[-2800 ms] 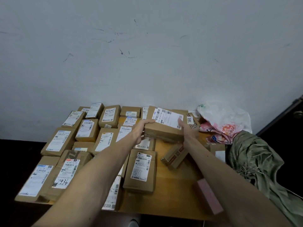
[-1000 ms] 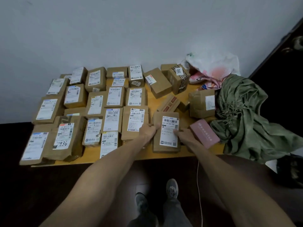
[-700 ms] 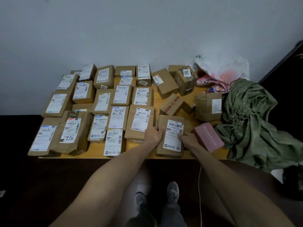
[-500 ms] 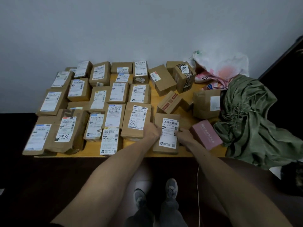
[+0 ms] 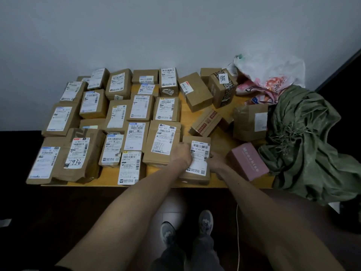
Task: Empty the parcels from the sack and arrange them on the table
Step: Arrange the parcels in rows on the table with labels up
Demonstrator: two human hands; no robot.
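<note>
One flat brown parcel (image 5: 198, 163), white barcode label up | left grip (image 5: 180, 155), right grip (image 5: 215, 162) curled on its sides

Illumination dim and flat; far wall (image 5: 175, 26) reads grey-blue. Floor (image 5: 58, 222) beneath the table (image 5: 220, 140) near-black, detail lost. Shipping labels (image 5: 164, 139) legible, evenly lit. Wide-angle bowing at frame edges; slight overall softness.

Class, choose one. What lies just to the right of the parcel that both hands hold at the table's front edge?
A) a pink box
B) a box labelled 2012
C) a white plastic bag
A: the pink box sits right beside the parcel gripped by the left hand and right hand.
</note>
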